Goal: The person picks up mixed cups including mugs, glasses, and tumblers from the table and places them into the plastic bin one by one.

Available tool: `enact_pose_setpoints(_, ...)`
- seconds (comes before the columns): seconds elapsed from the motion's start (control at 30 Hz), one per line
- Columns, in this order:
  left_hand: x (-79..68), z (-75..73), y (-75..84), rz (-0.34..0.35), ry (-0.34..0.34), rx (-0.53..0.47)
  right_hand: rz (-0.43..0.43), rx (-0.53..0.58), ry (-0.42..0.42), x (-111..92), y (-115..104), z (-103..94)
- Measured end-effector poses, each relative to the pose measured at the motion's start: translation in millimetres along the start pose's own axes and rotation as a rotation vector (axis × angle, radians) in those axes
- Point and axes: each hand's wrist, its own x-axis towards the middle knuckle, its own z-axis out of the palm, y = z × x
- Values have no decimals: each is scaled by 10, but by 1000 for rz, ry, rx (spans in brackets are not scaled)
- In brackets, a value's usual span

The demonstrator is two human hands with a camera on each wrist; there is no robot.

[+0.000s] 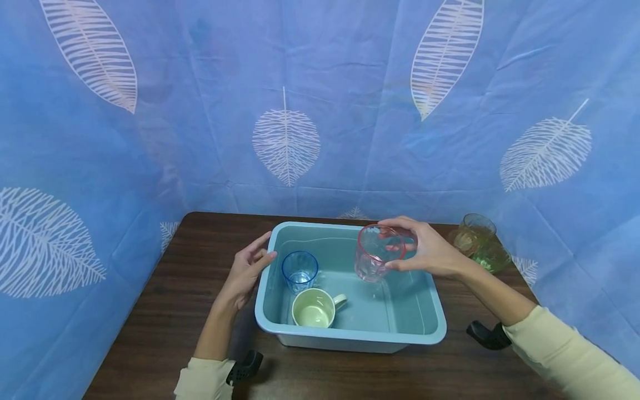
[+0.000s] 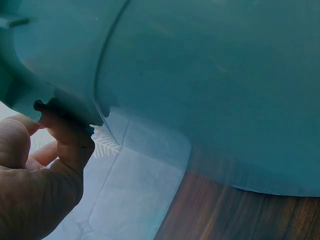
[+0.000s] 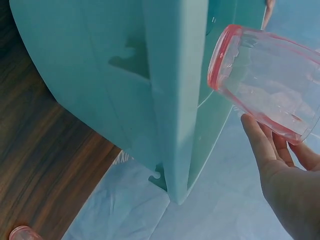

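My right hand (image 1: 425, 247) holds a clear pink drinking glass (image 1: 371, 266) with a red rim, thumb and fingers at its side, over the right half of a blue-green plastic basin (image 1: 350, 334). In the right wrist view the pink glass (image 3: 272, 82) lies against my fingers. At the basin's left rim, my left hand (image 1: 245, 275) grips the edge, thumb on top; the left wrist view has its fingers (image 2: 70, 145) curled under the rim. Inside the basin, on the left, stand a clear blue glass (image 1: 299, 272) and a pale green mug (image 1: 314, 309), its handle pointing right.
On the far right of the dark wooden table (image 1: 210, 244), behind my right forearm, are a brownish clear glass (image 1: 478, 225) and a greenish one (image 1: 492, 256). A blue cloth (image 1: 345, 133) with white leaf prints hangs behind the table's back edge.
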Motion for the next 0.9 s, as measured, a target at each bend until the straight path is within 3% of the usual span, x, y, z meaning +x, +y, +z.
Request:
enact_pose_setpoints(0.5, 25, 17, -13, 10, -3, -4, 61, 74, -37, 134, 32, 62)
enact_pose_setpoints(0.9, 14, 17, -13, 18, 0, -1, 105, 18, -71, 227, 66, 143)
